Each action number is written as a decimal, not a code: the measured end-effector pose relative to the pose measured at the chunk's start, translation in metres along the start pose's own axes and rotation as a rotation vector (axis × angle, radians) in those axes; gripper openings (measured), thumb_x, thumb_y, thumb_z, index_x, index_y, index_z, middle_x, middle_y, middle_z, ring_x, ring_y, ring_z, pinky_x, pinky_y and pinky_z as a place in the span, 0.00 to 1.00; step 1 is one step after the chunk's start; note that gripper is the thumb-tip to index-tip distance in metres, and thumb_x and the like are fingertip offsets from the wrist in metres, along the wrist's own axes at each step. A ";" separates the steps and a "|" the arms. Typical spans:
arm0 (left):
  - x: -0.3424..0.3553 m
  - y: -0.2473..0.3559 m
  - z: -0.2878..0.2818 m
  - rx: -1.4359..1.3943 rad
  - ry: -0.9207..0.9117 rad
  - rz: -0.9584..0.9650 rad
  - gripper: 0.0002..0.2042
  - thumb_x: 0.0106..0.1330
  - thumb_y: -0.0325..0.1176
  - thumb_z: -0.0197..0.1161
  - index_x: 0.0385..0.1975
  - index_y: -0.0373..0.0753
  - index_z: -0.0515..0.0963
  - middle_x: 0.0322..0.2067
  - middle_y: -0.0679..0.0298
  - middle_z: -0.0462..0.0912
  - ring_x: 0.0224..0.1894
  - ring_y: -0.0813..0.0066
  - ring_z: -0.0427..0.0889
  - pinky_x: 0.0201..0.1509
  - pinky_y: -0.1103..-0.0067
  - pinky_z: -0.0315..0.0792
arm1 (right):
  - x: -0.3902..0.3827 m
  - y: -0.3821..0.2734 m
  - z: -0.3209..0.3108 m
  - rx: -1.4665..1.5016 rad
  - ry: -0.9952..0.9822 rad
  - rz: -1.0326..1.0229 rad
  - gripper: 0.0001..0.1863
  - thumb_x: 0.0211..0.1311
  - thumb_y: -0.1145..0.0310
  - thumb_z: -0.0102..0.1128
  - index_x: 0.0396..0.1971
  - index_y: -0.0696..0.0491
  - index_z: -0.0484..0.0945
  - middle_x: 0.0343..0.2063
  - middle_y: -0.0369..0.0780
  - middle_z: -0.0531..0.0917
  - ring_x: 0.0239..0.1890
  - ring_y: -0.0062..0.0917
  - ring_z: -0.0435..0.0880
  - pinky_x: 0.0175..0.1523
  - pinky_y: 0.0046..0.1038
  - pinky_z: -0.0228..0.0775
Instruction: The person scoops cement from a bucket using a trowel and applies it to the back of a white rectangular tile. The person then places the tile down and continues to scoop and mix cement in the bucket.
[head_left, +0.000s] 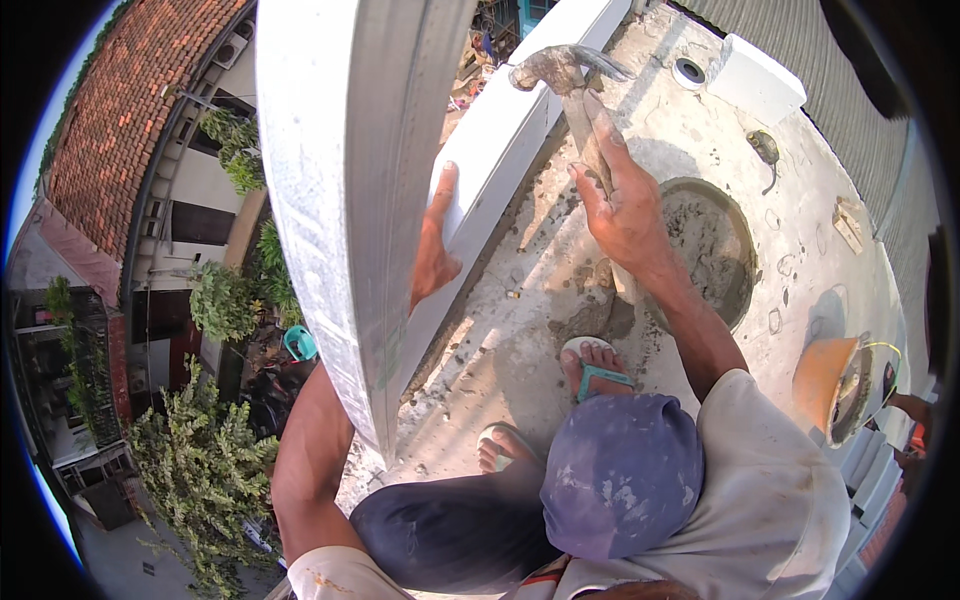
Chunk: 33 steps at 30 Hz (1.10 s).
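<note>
- As the right hand (630,215) closes round it, the wooden-handled, grimy metal claw hammer (579,108), upper centre, looks stiff, head-heavy: grip the handle (590,150)!
- Left hand (434,258), centre, partly hidden: one digit stretched, hold unclear.

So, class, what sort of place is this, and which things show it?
Probably a raised building site, perhaps a rooftop: a hammer in the right hand, grey, mortar-like mix, and a neighbouring tiled roof.

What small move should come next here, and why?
Probably easing the left hand farther from the hammer before any swing: the right hand holds it, and both the hammer and the left hand's extended finger show against the white ledge.
</note>
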<state>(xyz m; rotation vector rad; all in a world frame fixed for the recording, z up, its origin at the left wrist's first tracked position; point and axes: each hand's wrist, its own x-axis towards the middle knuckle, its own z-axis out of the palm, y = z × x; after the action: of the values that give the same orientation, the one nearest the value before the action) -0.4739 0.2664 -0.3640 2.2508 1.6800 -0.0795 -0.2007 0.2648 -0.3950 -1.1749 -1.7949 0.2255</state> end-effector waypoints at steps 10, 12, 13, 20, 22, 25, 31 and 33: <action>0.000 0.005 -0.004 0.009 -0.018 -0.021 0.60 0.47 0.30 0.78 0.82 0.58 0.46 0.71 0.41 0.60 0.60 0.30 0.75 0.67 0.54 0.76 | 0.073 0.043 -0.033 -0.461 -0.547 0.005 0.23 0.72 0.70 0.62 0.65 0.55 0.73 0.49 0.59 0.85 0.46 0.54 0.86 0.49 0.44 0.81; -0.003 0.004 -0.005 0.019 -0.019 -0.030 0.60 0.47 0.30 0.78 0.82 0.59 0.47 0.71 0.42 0.60 0.61 0.31 0.75 0.67 0.54 0.76 | 0.074 0.044 -0.035 -0.338 -0.425 0.016 0.21 0.75 0.67 0.59 0.65 0.53 0.74 0.47 0.57 0.86 0.47 0.53 0.87 0.49 0.44 0.81; -0.003 0.004 -0.005 0.013 -0.023 -0.033 0.60 0.47 0.30 0.78 0.82 0.59 0.47 0.71 0.43 0.60 0.61 0.31 0.75 0.67 0.55 0.76 | 0.074 0.045 -0.035 -0.307 -0.370 -0.032 0.22 0.75 0.67 0.59 0.65 0.55 0.73 0.46 0.57 0.86 0.45 0.51 0.88 0.47 0.43 0.82; -0.005 0.003 -0.008 -0.007 -0.051 -0.055 0.60 0.46 0.29 0.79 0.82 0.57 0.49 0.72 0.43 0.59 0.62 0.30 0.75 0.68 0.56 0.75 | 0.097 0.037 -0.027 -0.538 -0.708 0.103 0.29 0.77 0.65 0.58 0.73 0.56 0.66 0.42 0.58 0.88 0.37 0.45 0.90 0.46 0.44 0.85; -0.005 0.002 -0.009 -0.025 -0.037 -0.044 0.60 0.46 0.28 0.79 0.82 0.57 0.50 0.72 0.43 0.59 0.63 0.30 0.75 0.69 0.56 0.75 | 0.099 0.039 -0.028 -0.438 -0.598 0.144 0.30 0.78 0.62 0.56 0.75 0.51 0.63 0.45 0.56 0.86 0.46 0.50 0.86 0.54 0.49 0.80; 0.000 0.006 -0.005 -0.057 0.016 0.010 0.60 0.45 0.27 0.79 0.82 0.57 0.51 0.72 0.43 0.60 0.64 0.31 0.74 0.70 0.56 0.75 | 0.093 0.068 -0.029 -0.464 -0.449 -0.011 0.30 0.79 0.61 0.54 0.76 0.48 0.62 0.49 0.56 0.85 0.52 0.52 0.85 0.58 0.49 0.79; -0.011 0.011 -0.014 -0.018 0.022 -0.035 0.60 0.45 0.27 0.80 0.82 0.57 0.51 0.72 0.43 0.61 0.66 0.33 0.74 0.71 0.57 0.74 | 0.104 0.063 -0.024 -0.455 -0.575 0.010 0.31 0.79 0.63 0.53 0.78 0.42 0.59 0.41 0.55 0.86 0.44 0.51 0.87 0.52 0.50 0.81; -0.006 0.017 -0.011 -0.034 0.033 0.000 0.60 0.45 0.27 0.80 0.82 0.57 0.51 0.72 0.43 0.61 0.66 0.32 0.73 0.71 0.57 0.74 | 0.085 0.096 -0.024 -0.421 -0.314 -0.185 0.32 0.79 0.63 0.53 0.79 0.39 0.57 0.35 0.54 0.85 0.39 0.51 0.87 0.49 0.51 0.80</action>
<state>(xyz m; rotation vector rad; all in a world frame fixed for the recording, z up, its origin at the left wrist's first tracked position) -0.4616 0.2598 -0.3483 2.2390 1.6851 -0.0136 -0.1310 0.3748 -0.3872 -1.3026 -2.2910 -0.0889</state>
